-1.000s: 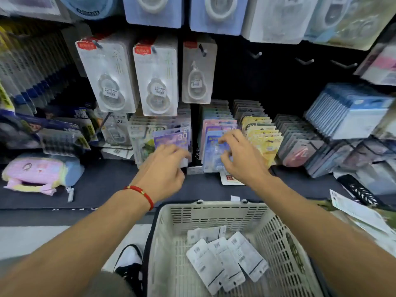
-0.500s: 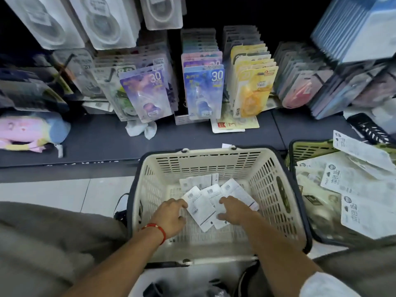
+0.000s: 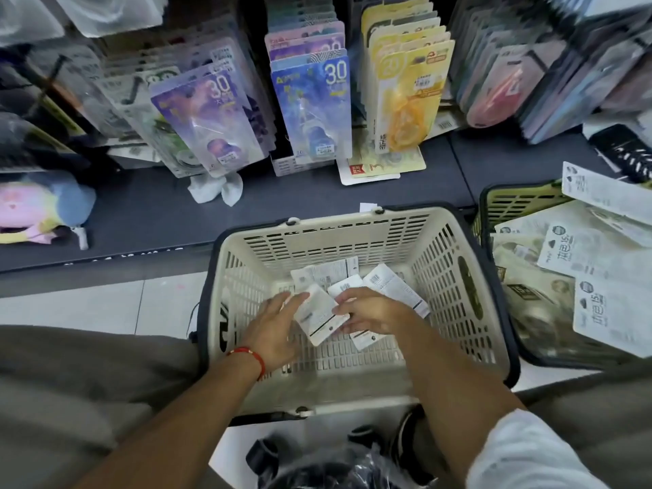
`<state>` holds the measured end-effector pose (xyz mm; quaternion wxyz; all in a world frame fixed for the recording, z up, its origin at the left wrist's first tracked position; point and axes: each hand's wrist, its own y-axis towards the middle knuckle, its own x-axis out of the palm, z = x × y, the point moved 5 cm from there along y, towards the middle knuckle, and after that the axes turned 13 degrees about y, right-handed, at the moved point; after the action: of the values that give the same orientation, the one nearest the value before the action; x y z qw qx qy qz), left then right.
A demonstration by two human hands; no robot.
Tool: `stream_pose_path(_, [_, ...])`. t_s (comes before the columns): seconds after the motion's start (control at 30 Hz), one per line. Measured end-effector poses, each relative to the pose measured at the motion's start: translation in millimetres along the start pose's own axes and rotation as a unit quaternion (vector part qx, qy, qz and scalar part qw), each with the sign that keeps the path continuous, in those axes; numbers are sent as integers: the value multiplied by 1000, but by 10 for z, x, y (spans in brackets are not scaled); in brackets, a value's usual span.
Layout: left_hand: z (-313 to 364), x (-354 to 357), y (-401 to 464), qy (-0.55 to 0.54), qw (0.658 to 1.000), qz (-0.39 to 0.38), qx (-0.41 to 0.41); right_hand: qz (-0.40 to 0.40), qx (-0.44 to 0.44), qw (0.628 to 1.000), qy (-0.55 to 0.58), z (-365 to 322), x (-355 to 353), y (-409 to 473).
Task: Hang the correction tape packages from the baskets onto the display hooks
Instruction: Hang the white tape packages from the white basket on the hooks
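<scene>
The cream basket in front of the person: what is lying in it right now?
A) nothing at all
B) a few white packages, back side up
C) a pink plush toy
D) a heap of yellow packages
B: the cream basket holds a few white packages with barcodes facing up, and the left hand and right hand are both down among them, handling one white package between them.

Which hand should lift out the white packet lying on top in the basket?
Probably the left hand. Its fingers already touch the top packet's edge in the cream basket, while the right hand rests on other packets.
</scene>
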<state>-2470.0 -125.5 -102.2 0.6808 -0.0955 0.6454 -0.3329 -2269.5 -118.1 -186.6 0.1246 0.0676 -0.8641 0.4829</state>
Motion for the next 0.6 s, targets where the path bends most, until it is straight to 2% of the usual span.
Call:
stream_pose_path(0.1, [6,-37,36,58,997,39,38,-82,12,991,102,-42,-53,-94])
stream_pose_path(0.17, [10,-57,53,6,997,73,35,-66,-4,990,124,-56,-100,-81])
stream_pose_path(0.2, [9,-58,61,-32,996,78,21,-14,-21,996,89,-50,-152,-43])
stream_pose_path(0.23, [5,-47,61,-63,996,70,-1,70,-41,997,4,-41,-234,-12])
stream_pose_path(0.27, [2,-21,50,-82,995,59,-24,164,-58,975,-136,-38,-330,3])
stream_pose_path(0.3, [-11,10,26,-102,993,48,-47,234,-57,927,-286,-26,-392,8])
stream_pose_path(0.33, [-30,35,0,-133,988,42,-67,266,-48,878,-395,3,-401,22])
stream_pose_path(0.37, [-48,56,-24,-172,981,40,-82,271,-38,853,-444,48,-387,54])
stream_pose_path(0.43, [-79,90,-63,-245,963,46,-100,248,-17,847,-470,141,-305,133])
stream_pose_path(0.57, [-123,132,-89,-368,919,29,-136,234,-37,806,-542,169,-136,267])
stream_pose_path(0.6, [-133,132,-88,-381,913,24,-144,224,-38,806,-546,192,-113,293])
